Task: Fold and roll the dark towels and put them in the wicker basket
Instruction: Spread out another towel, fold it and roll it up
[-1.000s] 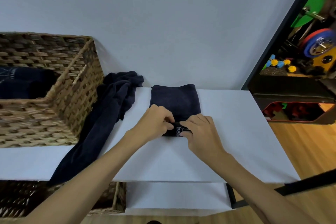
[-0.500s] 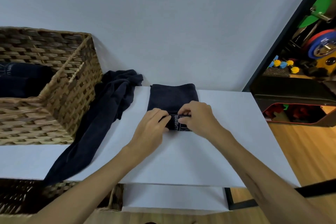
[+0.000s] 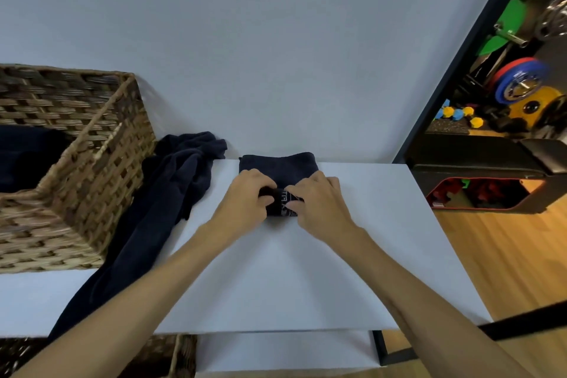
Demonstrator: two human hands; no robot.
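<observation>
Your left hand point(image 3: 245, 198) and right hand point(image 3: 319, 202) sit side by side on the folded towel point(image 3: 277, 164), which lies on the white table point(image 3: 276, 279) just right of the basket point(image 3: 70, 193), with a loose towel between them. Both hands curl their fingers over the near end of the towel, where it is wound into a tight roll point(image 3: 282, 204) showing pale lettering. Your left fingers point(image 3: 264, 186) wrap the roll's left part and your right fingers point(image 3: 302, 186) wrap its right part; the fingertips nearly meet in the middle. The unrolled part of the towel stretches flat from the roll toward the wall, reaching the table's far edge.

The loose towel point(image 3: 171, 193) is crumpled against the basket's right wall, bunched at the far end by the wall and trailing along the basket toward you until it hangs over the table's near edge. The basket stands on the left part of the table, open at the top, and dark cloth point(image 3: 27, 156) lies inside it; how it is folded cannot be told.

Well to the right of the basket, past the table's right edge, is wooden floor point(image 3: 506, 270) and a dark rack point(image 3: 478, 163) holding coloured weights.
</observation>
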